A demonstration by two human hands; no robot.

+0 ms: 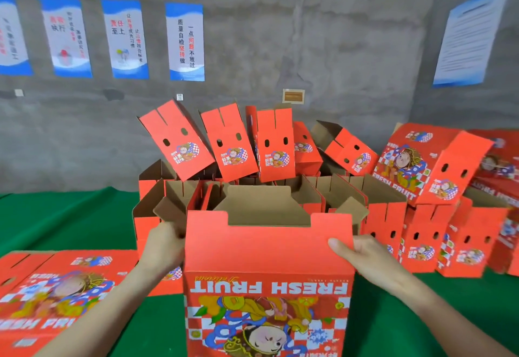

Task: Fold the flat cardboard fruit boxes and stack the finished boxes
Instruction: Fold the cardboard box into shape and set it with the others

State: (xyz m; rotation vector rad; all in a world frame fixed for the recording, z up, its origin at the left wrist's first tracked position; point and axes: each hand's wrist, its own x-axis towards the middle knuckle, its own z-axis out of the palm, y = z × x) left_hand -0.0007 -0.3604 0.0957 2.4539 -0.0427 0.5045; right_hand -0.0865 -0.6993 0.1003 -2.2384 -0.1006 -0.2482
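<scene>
Red printed cardboard fruit box upright at front centre, top flaps open, base out of view. L hand grips its left edge, R hand its right edge, thumb on front; fingers curl behind. Flat red boxes lie left on green surface; folded red boxes piled behind.

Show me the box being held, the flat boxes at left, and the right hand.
held box point(266, 252): head view, red front panel above the lettering.
flat boxes point(56, 286): head view, printed top sheet.
right hand point(365, 255): head view, back of the hand.
</scene>
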